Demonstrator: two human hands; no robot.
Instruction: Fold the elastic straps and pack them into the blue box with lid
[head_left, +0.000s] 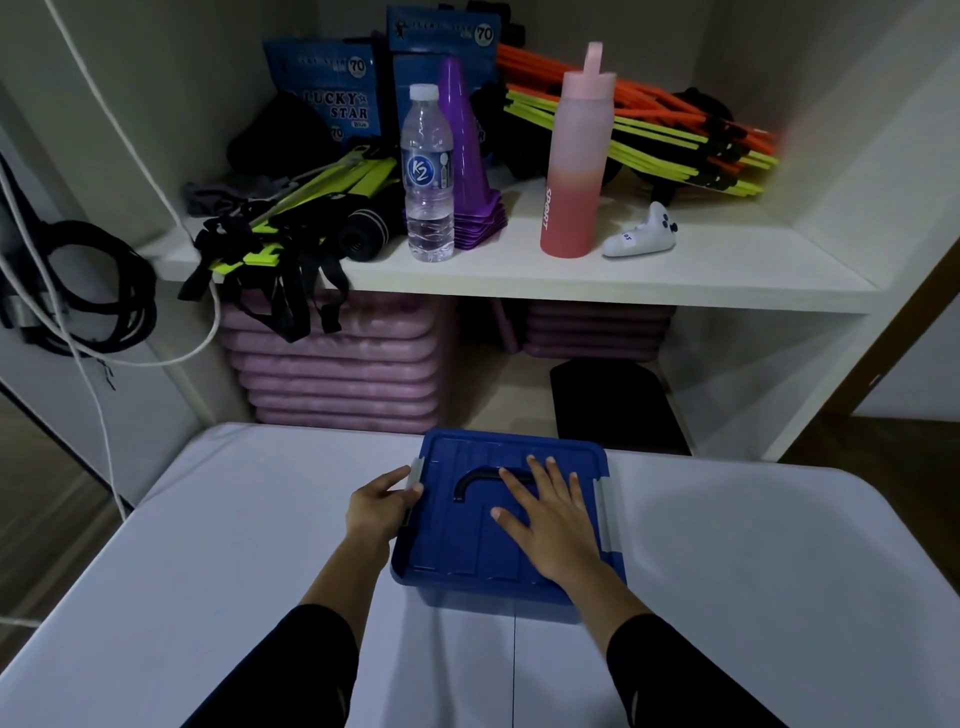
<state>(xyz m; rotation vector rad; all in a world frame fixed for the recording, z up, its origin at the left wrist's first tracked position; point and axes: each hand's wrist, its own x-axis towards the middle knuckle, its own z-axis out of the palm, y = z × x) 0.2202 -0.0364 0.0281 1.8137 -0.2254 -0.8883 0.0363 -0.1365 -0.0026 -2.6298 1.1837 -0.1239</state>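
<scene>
A blue box with its lid on stands on the white table, a black handle lying flat on the lid. My right hand rests flat on the lid with fingers spread. My left hand grips the grey latch on the box's left side. A second grey latch shows on the right side. Black elastic straps tangled with neon-yellow pieces hang over the shelf's front left edge. What is inside the box is hidden.
The white shelf behind the table holds a clear water bottle, stacked purple cones, a pink sport bottle, orange and yellow slats and blue packets. Purple mats sit below. Black loops hang at left.
</scene>
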